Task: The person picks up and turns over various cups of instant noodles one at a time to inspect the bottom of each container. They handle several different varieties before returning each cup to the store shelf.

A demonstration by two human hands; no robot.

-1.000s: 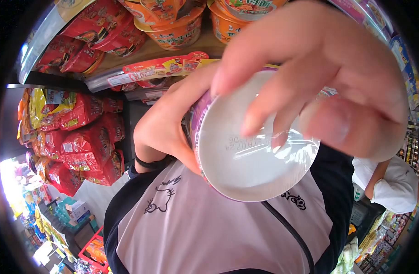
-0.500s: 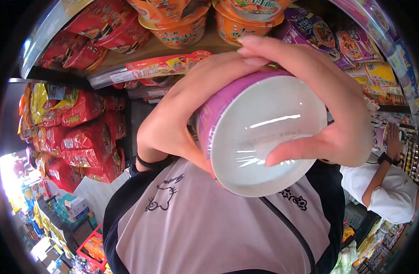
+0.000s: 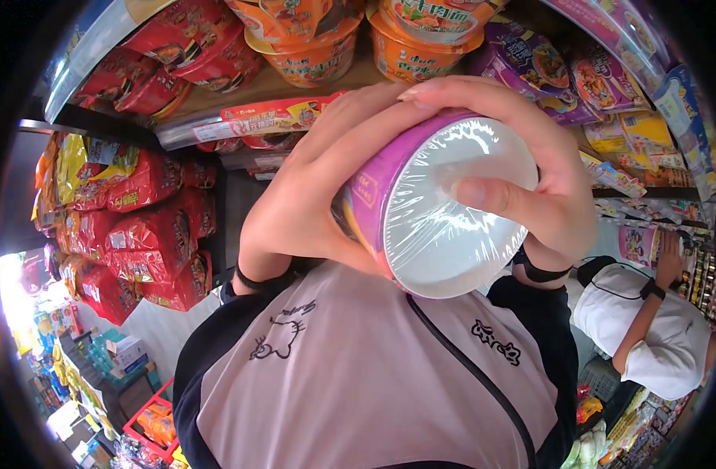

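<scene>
A purple instant noodle cup [image 3: 371, 187] is held up in front of my chest, tilted so that its white, film-wrapped bottom faces me. The clear film is wrinkled and glossy across the base. My left hand [image 3: 315, 184] wraps round the cup's left side, its fingers reaching over the far side. My right hand [image 3: 545, 180] curls round the opposite side, with the thumb pressed on the bottom. The fingertips of both hands meet on the far side. The cup's other end and most of its printed side are hidden.
Orange noodle bowls [image 3: 311, 62] and red bowls [image 3: 217, 55] stand on the shelf ahead, with purple noodle packs [image 3: 541, 70] to the right. Red bagged packs [image 3: 151, 246] hang at left. On the right, a person in a white shirt [image 3: 647, 324] reaches toward another shelf.
The cup has moved slightly away from me and turned a little, showing more of its printed side. My right thumb has shifted up toward the middle of the base.
</scene>
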